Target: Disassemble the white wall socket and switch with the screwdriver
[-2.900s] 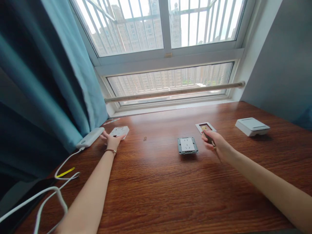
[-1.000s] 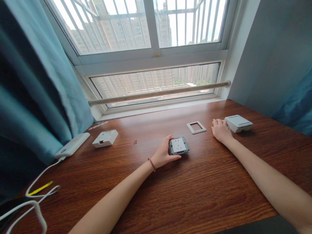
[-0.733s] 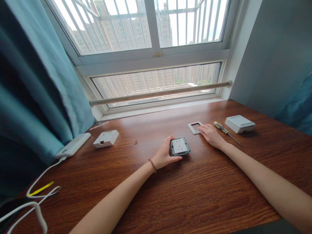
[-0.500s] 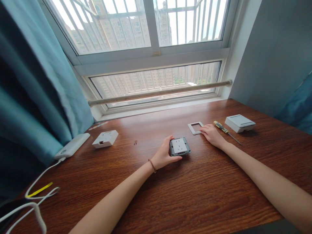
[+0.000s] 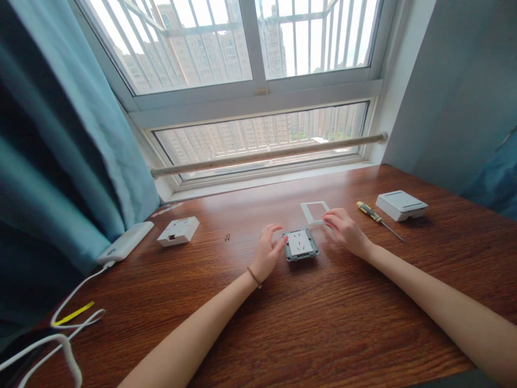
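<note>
A wall socket module (image 5: 299,243) with a white face and grey frame lies on the wooden table, face up. At its left edge is my left hand (image 5: 268,252), fingers apart and curved, the thumb near or lightly touching the socket's corner; it grips nothing. My right hand (image 5: 345,231) pinches the near right corner of a white square cover frame (image 5: 310,215), which is tilted just beyond the socket. Through the frame's opening the tabletop shows.
Right of my right hand lies a screwdriver (image 5: 369,212), with a white switch box (image 5: 402,205) past it. On the left are a white mounting box (image 5: 178,230), small screws (image 5: 226,237), a white power bank (image 5: 126,241) with a cable, and a yellow strip (image 5: 74,313).
My left hand has loosened from the socket module, its fingers now apart at the left side. My right hand has lifted the cover frame and moved it left toward the socket.
</note>
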A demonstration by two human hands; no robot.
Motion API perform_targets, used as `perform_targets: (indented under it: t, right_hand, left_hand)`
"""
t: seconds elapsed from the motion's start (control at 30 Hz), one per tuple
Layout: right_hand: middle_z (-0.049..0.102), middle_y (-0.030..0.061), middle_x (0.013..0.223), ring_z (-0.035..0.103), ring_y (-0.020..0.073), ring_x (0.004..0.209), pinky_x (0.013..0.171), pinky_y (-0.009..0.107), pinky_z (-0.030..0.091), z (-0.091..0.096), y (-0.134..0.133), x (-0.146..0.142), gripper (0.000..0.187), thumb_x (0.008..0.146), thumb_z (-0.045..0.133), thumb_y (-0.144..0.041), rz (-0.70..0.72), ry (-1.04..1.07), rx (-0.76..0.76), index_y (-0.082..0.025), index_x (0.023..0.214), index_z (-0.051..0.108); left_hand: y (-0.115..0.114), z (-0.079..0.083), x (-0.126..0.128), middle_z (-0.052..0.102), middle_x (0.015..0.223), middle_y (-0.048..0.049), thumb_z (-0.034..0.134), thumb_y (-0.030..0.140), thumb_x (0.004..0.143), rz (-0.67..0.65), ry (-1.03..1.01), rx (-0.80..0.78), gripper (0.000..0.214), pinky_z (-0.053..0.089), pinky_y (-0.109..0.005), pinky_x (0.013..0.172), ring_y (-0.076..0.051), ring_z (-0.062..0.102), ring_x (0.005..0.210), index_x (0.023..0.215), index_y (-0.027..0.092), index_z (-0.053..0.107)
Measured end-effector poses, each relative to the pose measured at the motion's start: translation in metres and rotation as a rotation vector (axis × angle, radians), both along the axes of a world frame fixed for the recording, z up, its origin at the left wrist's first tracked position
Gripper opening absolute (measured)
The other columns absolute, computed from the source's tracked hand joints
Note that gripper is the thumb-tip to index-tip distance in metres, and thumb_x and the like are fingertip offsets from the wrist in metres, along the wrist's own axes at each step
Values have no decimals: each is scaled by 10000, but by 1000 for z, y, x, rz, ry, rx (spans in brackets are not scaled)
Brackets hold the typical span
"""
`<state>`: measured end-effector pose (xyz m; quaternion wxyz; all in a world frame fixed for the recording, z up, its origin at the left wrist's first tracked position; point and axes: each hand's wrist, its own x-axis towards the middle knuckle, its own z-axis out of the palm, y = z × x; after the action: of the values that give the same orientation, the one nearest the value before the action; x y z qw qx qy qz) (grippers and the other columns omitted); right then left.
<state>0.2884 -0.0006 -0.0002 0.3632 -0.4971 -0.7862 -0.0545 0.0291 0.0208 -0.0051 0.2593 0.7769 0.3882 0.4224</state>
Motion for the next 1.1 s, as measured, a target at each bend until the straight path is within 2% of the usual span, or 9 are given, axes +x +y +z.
perform_targets:
  t: [0.07,0.17,0.3,0.4,0.5,0.63,0.73,0.87,1.1]
  right_hand:
    - [566,93,975,482,214,955,851,378,439,6,-12,-19,187,879,412,-157,114,37,47,-173,968,575]
    - [568,89,978,483,217,957,840,392,453,13,-31,-44,212,874,408,-121,253,35,64,-190,1000,564]
    - [593,91,975,485,218,954,842,393,465,19,-48,-59,225,865,421,-111,316,-23,79,-189,1016,569]
    - [595,87,1001,492,222,955,839,401,473,19,-53,-60,250,854,444,-124,331,-26,89,-210,1057,564]
    - [535,110,1126,473,239,1027,869,417,461,17,-54,-58,302,837,481,-143,291,48,74,-214,1127,525]
    - [473,137,1203,489,240,1034,845,400,472,13,-51,-60,364,826,502,-181,128,292,14,-189,1188,467]
    - [557,108,1066,567,198,856,724,344,509,10,-46,-60,318,830,494,-231,32,476,-155,-182,1144,499]
    - [625,45,803,594,179,703,651,316,503,4,-39,-57,336,819,510,-322,5,583,-369,-169,1115,546]
    - [646,39,757,594,183,679,644,305,484,0,-34,-54,395,794,535,-366,-2,617,-442,-140,1112,594]
  left_hand:
    - [-4,1,1,562,1049,-83,498,339,830,55,-48,0,223,330,-381,984,-225,478,1071,963,172,563]
    - [-13,5,4,587,914,-59,482,380,835,75,-139,-117,234,398,-338,868,-206,522,933,879,169,574]
    - [-21,7,8,550,745,-14,472,432,828,-5,-312,-314,284,415,-247,660,-135,492,691,812,155,536]
    - [-20,7,8,497,658,12,507,462,796,-73,-388,-415,314,386,-211,574,-106,440,610,733,155,508]
    - [-17,6,7,466,621,18,515,494,777,-96,-398,-454,356,371,-200,538,-94,418,575,685,151,490]
    - [-15,5,6,438,594,26,522,510,764,-128,-406,-495,379,353,-190,500,-81,394,539,656,151,471]
    - [-16,6,7,424,569,34,527,507,763,-142,-408,-515,380,335,-186,477,-73,382,512,642,152,464]
    - [-16,5,8,456,566,33,547,503,751,-144,-405,-532,376,332,-184,473,-69,396,501,657,142,497]
    - [-13,-3,9,482,529,66,602,447,735,-41,-397,-477,457,338,-190,480,-81,431,479,1060,141,502]
